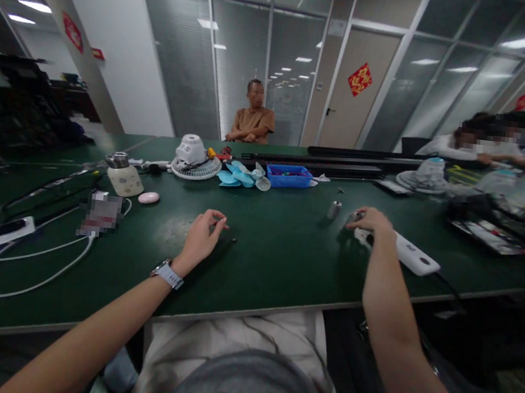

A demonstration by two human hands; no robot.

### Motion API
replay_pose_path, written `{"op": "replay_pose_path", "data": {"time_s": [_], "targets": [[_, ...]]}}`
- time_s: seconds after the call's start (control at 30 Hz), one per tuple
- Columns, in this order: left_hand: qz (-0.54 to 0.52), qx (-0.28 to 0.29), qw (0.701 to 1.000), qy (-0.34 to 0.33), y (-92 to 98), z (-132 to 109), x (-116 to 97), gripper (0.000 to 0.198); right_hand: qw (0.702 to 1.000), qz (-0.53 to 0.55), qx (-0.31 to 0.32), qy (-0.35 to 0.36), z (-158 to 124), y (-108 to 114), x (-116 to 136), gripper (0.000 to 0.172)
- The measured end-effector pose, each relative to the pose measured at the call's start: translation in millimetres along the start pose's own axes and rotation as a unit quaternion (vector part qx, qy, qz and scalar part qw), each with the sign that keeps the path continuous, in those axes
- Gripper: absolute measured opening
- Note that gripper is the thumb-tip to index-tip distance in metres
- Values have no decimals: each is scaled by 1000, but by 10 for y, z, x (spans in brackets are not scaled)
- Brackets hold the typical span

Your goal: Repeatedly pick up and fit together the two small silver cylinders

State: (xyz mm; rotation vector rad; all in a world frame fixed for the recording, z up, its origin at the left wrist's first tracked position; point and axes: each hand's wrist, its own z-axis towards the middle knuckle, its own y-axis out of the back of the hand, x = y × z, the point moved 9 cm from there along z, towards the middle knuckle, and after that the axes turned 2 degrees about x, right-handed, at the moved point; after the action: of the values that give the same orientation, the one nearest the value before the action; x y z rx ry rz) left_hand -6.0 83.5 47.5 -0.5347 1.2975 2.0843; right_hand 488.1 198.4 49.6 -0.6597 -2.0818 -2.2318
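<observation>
Green table (263, 267): a loose can (334, 210) stands left of the silver can (352, 219) the right hand (371, 222) grips; can't tell if the left hand (203, 235) does.

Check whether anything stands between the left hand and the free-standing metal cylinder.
Nothing visible stands between the left hand and the free-standing metal cylinder. A small dark piece lies just to the near side of that line. The right hand, at a second cylinder, is to the right of it all.
</observation>
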Motion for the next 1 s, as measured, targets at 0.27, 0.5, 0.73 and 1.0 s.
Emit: {"op": "replay_pose_path", "data": {"time_s": [0.27, 0.5, 0.73, 1.0], "targets": [[4, -56, 998, 36, 93, 2, 105, 23, 911, 92, -225, 333, -1057, 230, 1777, 37], [-10, -59, 997, 42, 109, -17, 130, 20, 846, 119, 71, 514, -1855, -1142, 2946, 45], [-10, -48, 998, 32, 90, -17, 98, 19, 857, 123, 41, 499, -1570, -917, 2768, 23], [-4, -59, 998, 17, 140, -32, 44, 18, 982, 58, -129, 125, -315, 359, 736, 28]]}}
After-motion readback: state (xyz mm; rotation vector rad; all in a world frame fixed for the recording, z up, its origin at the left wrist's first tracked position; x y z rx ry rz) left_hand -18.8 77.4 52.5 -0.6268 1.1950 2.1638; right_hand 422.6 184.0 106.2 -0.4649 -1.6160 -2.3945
